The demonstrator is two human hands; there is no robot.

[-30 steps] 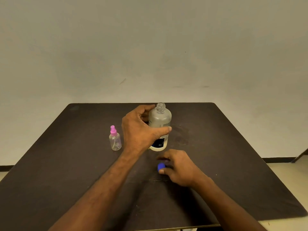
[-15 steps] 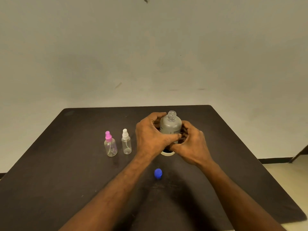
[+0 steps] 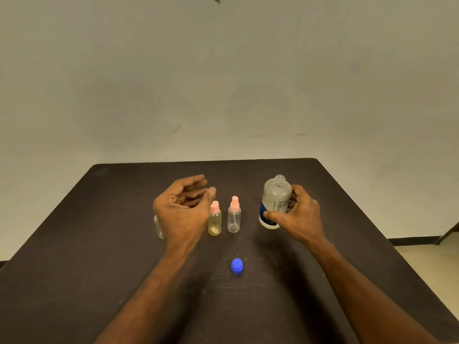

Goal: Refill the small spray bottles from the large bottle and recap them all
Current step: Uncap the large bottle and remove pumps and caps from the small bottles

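1. Half a second ago both hands held the big bottle (image 3: 276, 202) in the middle of the table (image 3: 74, 244). Now only the right hand (image 3: 296, 216) grips it, thumb in front and fingers curled round the back.
2. The big bottle has moved to the right side. It has no cap on and leans a little to the left. You cannot tell if its bottom touches the table.
3. The left hand (image 3: 185, 209) has let go. It hangs in the air with its fingers loose and apart, holding nothing.
4. The left hand now hides most of one small bottle (image 3: 158, 228) at the far left.
5. There is one big bottle.
6. There are three small bottles in a row. Two show well: a yellowish bottle (image 3: 214, 220) and a clear bottle (image 3: 234, 217) just beside it, each with a pink spray top.
7. There is one blue cap (image 3: 237, 266). It lies alone on the table, nearer to the person, between the two arms.
8. There are two hands, well apart.
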